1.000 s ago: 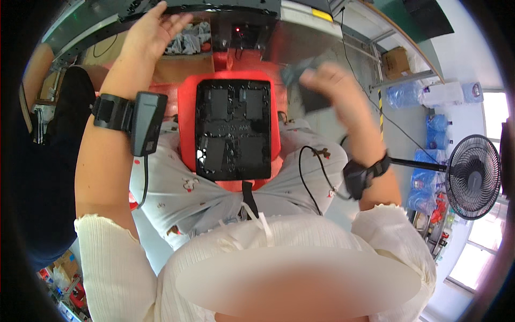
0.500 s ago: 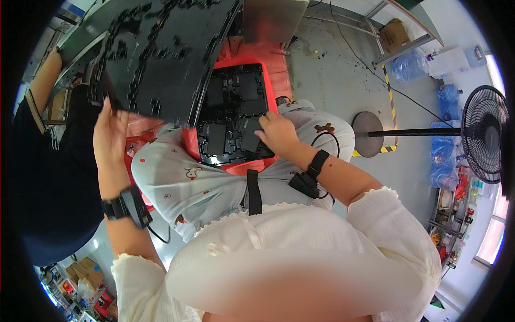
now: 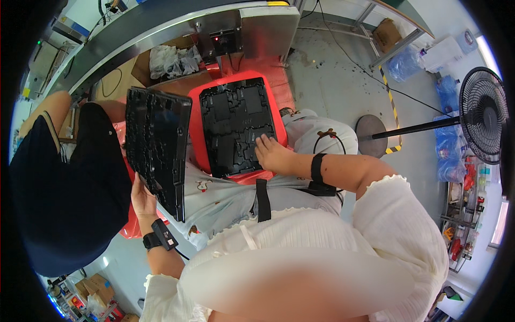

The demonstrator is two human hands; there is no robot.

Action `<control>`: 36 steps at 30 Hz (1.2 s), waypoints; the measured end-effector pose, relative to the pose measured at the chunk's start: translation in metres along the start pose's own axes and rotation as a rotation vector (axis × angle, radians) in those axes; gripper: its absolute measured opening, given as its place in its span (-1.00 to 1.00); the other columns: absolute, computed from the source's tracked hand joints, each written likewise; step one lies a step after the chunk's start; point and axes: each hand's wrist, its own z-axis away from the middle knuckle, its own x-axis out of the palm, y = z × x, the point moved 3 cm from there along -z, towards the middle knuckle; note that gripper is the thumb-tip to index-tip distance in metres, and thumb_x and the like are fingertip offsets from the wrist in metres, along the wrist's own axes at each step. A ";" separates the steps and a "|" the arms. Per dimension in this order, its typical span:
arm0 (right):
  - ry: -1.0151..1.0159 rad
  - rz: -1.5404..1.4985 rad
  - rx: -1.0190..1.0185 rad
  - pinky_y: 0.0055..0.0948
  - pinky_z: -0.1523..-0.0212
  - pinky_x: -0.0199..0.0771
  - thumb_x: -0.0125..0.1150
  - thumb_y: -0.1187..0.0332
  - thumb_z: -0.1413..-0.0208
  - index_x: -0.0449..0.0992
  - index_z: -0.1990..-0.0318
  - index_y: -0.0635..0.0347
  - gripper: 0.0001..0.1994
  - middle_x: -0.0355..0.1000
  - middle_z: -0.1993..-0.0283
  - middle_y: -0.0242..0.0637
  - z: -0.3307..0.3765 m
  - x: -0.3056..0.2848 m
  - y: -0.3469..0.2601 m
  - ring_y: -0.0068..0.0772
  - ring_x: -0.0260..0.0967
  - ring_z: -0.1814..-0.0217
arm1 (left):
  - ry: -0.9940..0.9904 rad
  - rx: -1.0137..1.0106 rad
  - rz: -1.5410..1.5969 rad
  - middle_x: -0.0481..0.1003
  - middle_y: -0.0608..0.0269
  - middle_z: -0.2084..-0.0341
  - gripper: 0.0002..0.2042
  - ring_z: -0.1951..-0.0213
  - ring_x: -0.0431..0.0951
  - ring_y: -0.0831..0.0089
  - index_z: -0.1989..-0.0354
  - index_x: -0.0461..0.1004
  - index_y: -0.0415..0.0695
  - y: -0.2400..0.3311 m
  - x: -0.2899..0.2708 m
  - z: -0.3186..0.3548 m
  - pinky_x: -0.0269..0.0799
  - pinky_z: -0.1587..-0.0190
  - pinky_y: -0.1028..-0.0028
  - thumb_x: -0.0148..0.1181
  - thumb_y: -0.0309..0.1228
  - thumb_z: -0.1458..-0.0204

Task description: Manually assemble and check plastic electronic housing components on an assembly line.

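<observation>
Well, the left hand [image 3: 144, 203] grips a tilted black tray [image 3: 167, 155] by its lower-left edge; the right hand [image 3: 274, 156], unclenched, touches the flat tray [image 3: 268, 119], a red rim [image 3: 197, 137] showing between trays.

On the right there is a black fan [image 3: 485, 115], whose pole [image 3: 424, 127] leads to a round base [image 3: 371, 135] on the grey floor [image 3: 327, 75]. Near this base runs a yellow-and-black tape [image 3: 393, 107]. Behind the fan, some blue bottles [image 3: 448, 142] are along the wall, and below them is a shelf [image 3: 456, 222] with small mixed items. A carton [image 3: 387, 36] lies farther up, and a thin cable [image 3: 354, 56] crosses the floor. Under the conveyor [image 3: 161, 24], an open box [image 3: 140, 68] contains greyish bags [image 3: 174, 60]. At the left is a person in dark clothes [image 3: 64, 204]; more cartons [image 3: 97, 288] are at lower left.
</observation>
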 end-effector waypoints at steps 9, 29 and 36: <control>0.148 -0.218 -0.391 -0.21 -0.17 0.18 0.02 0.38 0.07 0.32 0.05 0.35 -0.61 0.20 -0.15 0.02 0.008 -0.006 0.013 -0.05 0.12 -0.24 | -0.019 -0.197 0.079 0.40 0.16 0.00 -0.71 -0.04 0.40 0.32 -0.04 0.34 -0.15 -0.013 -0.028 0.000 0.27 -0.14 0.29 -0.14 -0.43 -0.17; 0.139 0.078 -0.228 -0.01 0.19 0.40 -0.04 0.30 0.05 0.40 0.09 0.47 -0.58 0.27 -0.03 0.28 -0.066 -0.007 -0.050 0.18 0.32 0.02 | -0.051 -0.145 -0.152 0.37 0.18 -0.03 -0.65 -0.05 0.37 0.29 -0.13 0.26 -0.10 -0.003 -0.050 -0.004 0.26 -0.13 0.28 -0.20 -0.31 -0.20; 0.122 -0.144 -0.295 -0.11 0.11 0.37 -0.04 0.31 0.02 0.43 0.09 0.33 -0.64 0.22 -0.16 0.04 -0.054 0.001 -0.029 -0.09 0.23 -0.16 | 0.030 -0.241 -0.063 0.42 0.16 0.03 -0.69 0.00 0.42 0.31 -0.04 0.32 -0.17 -0.009 -0.030 -0.003 0.29 -0.11 0.30 -0.14 -0.35 -0.18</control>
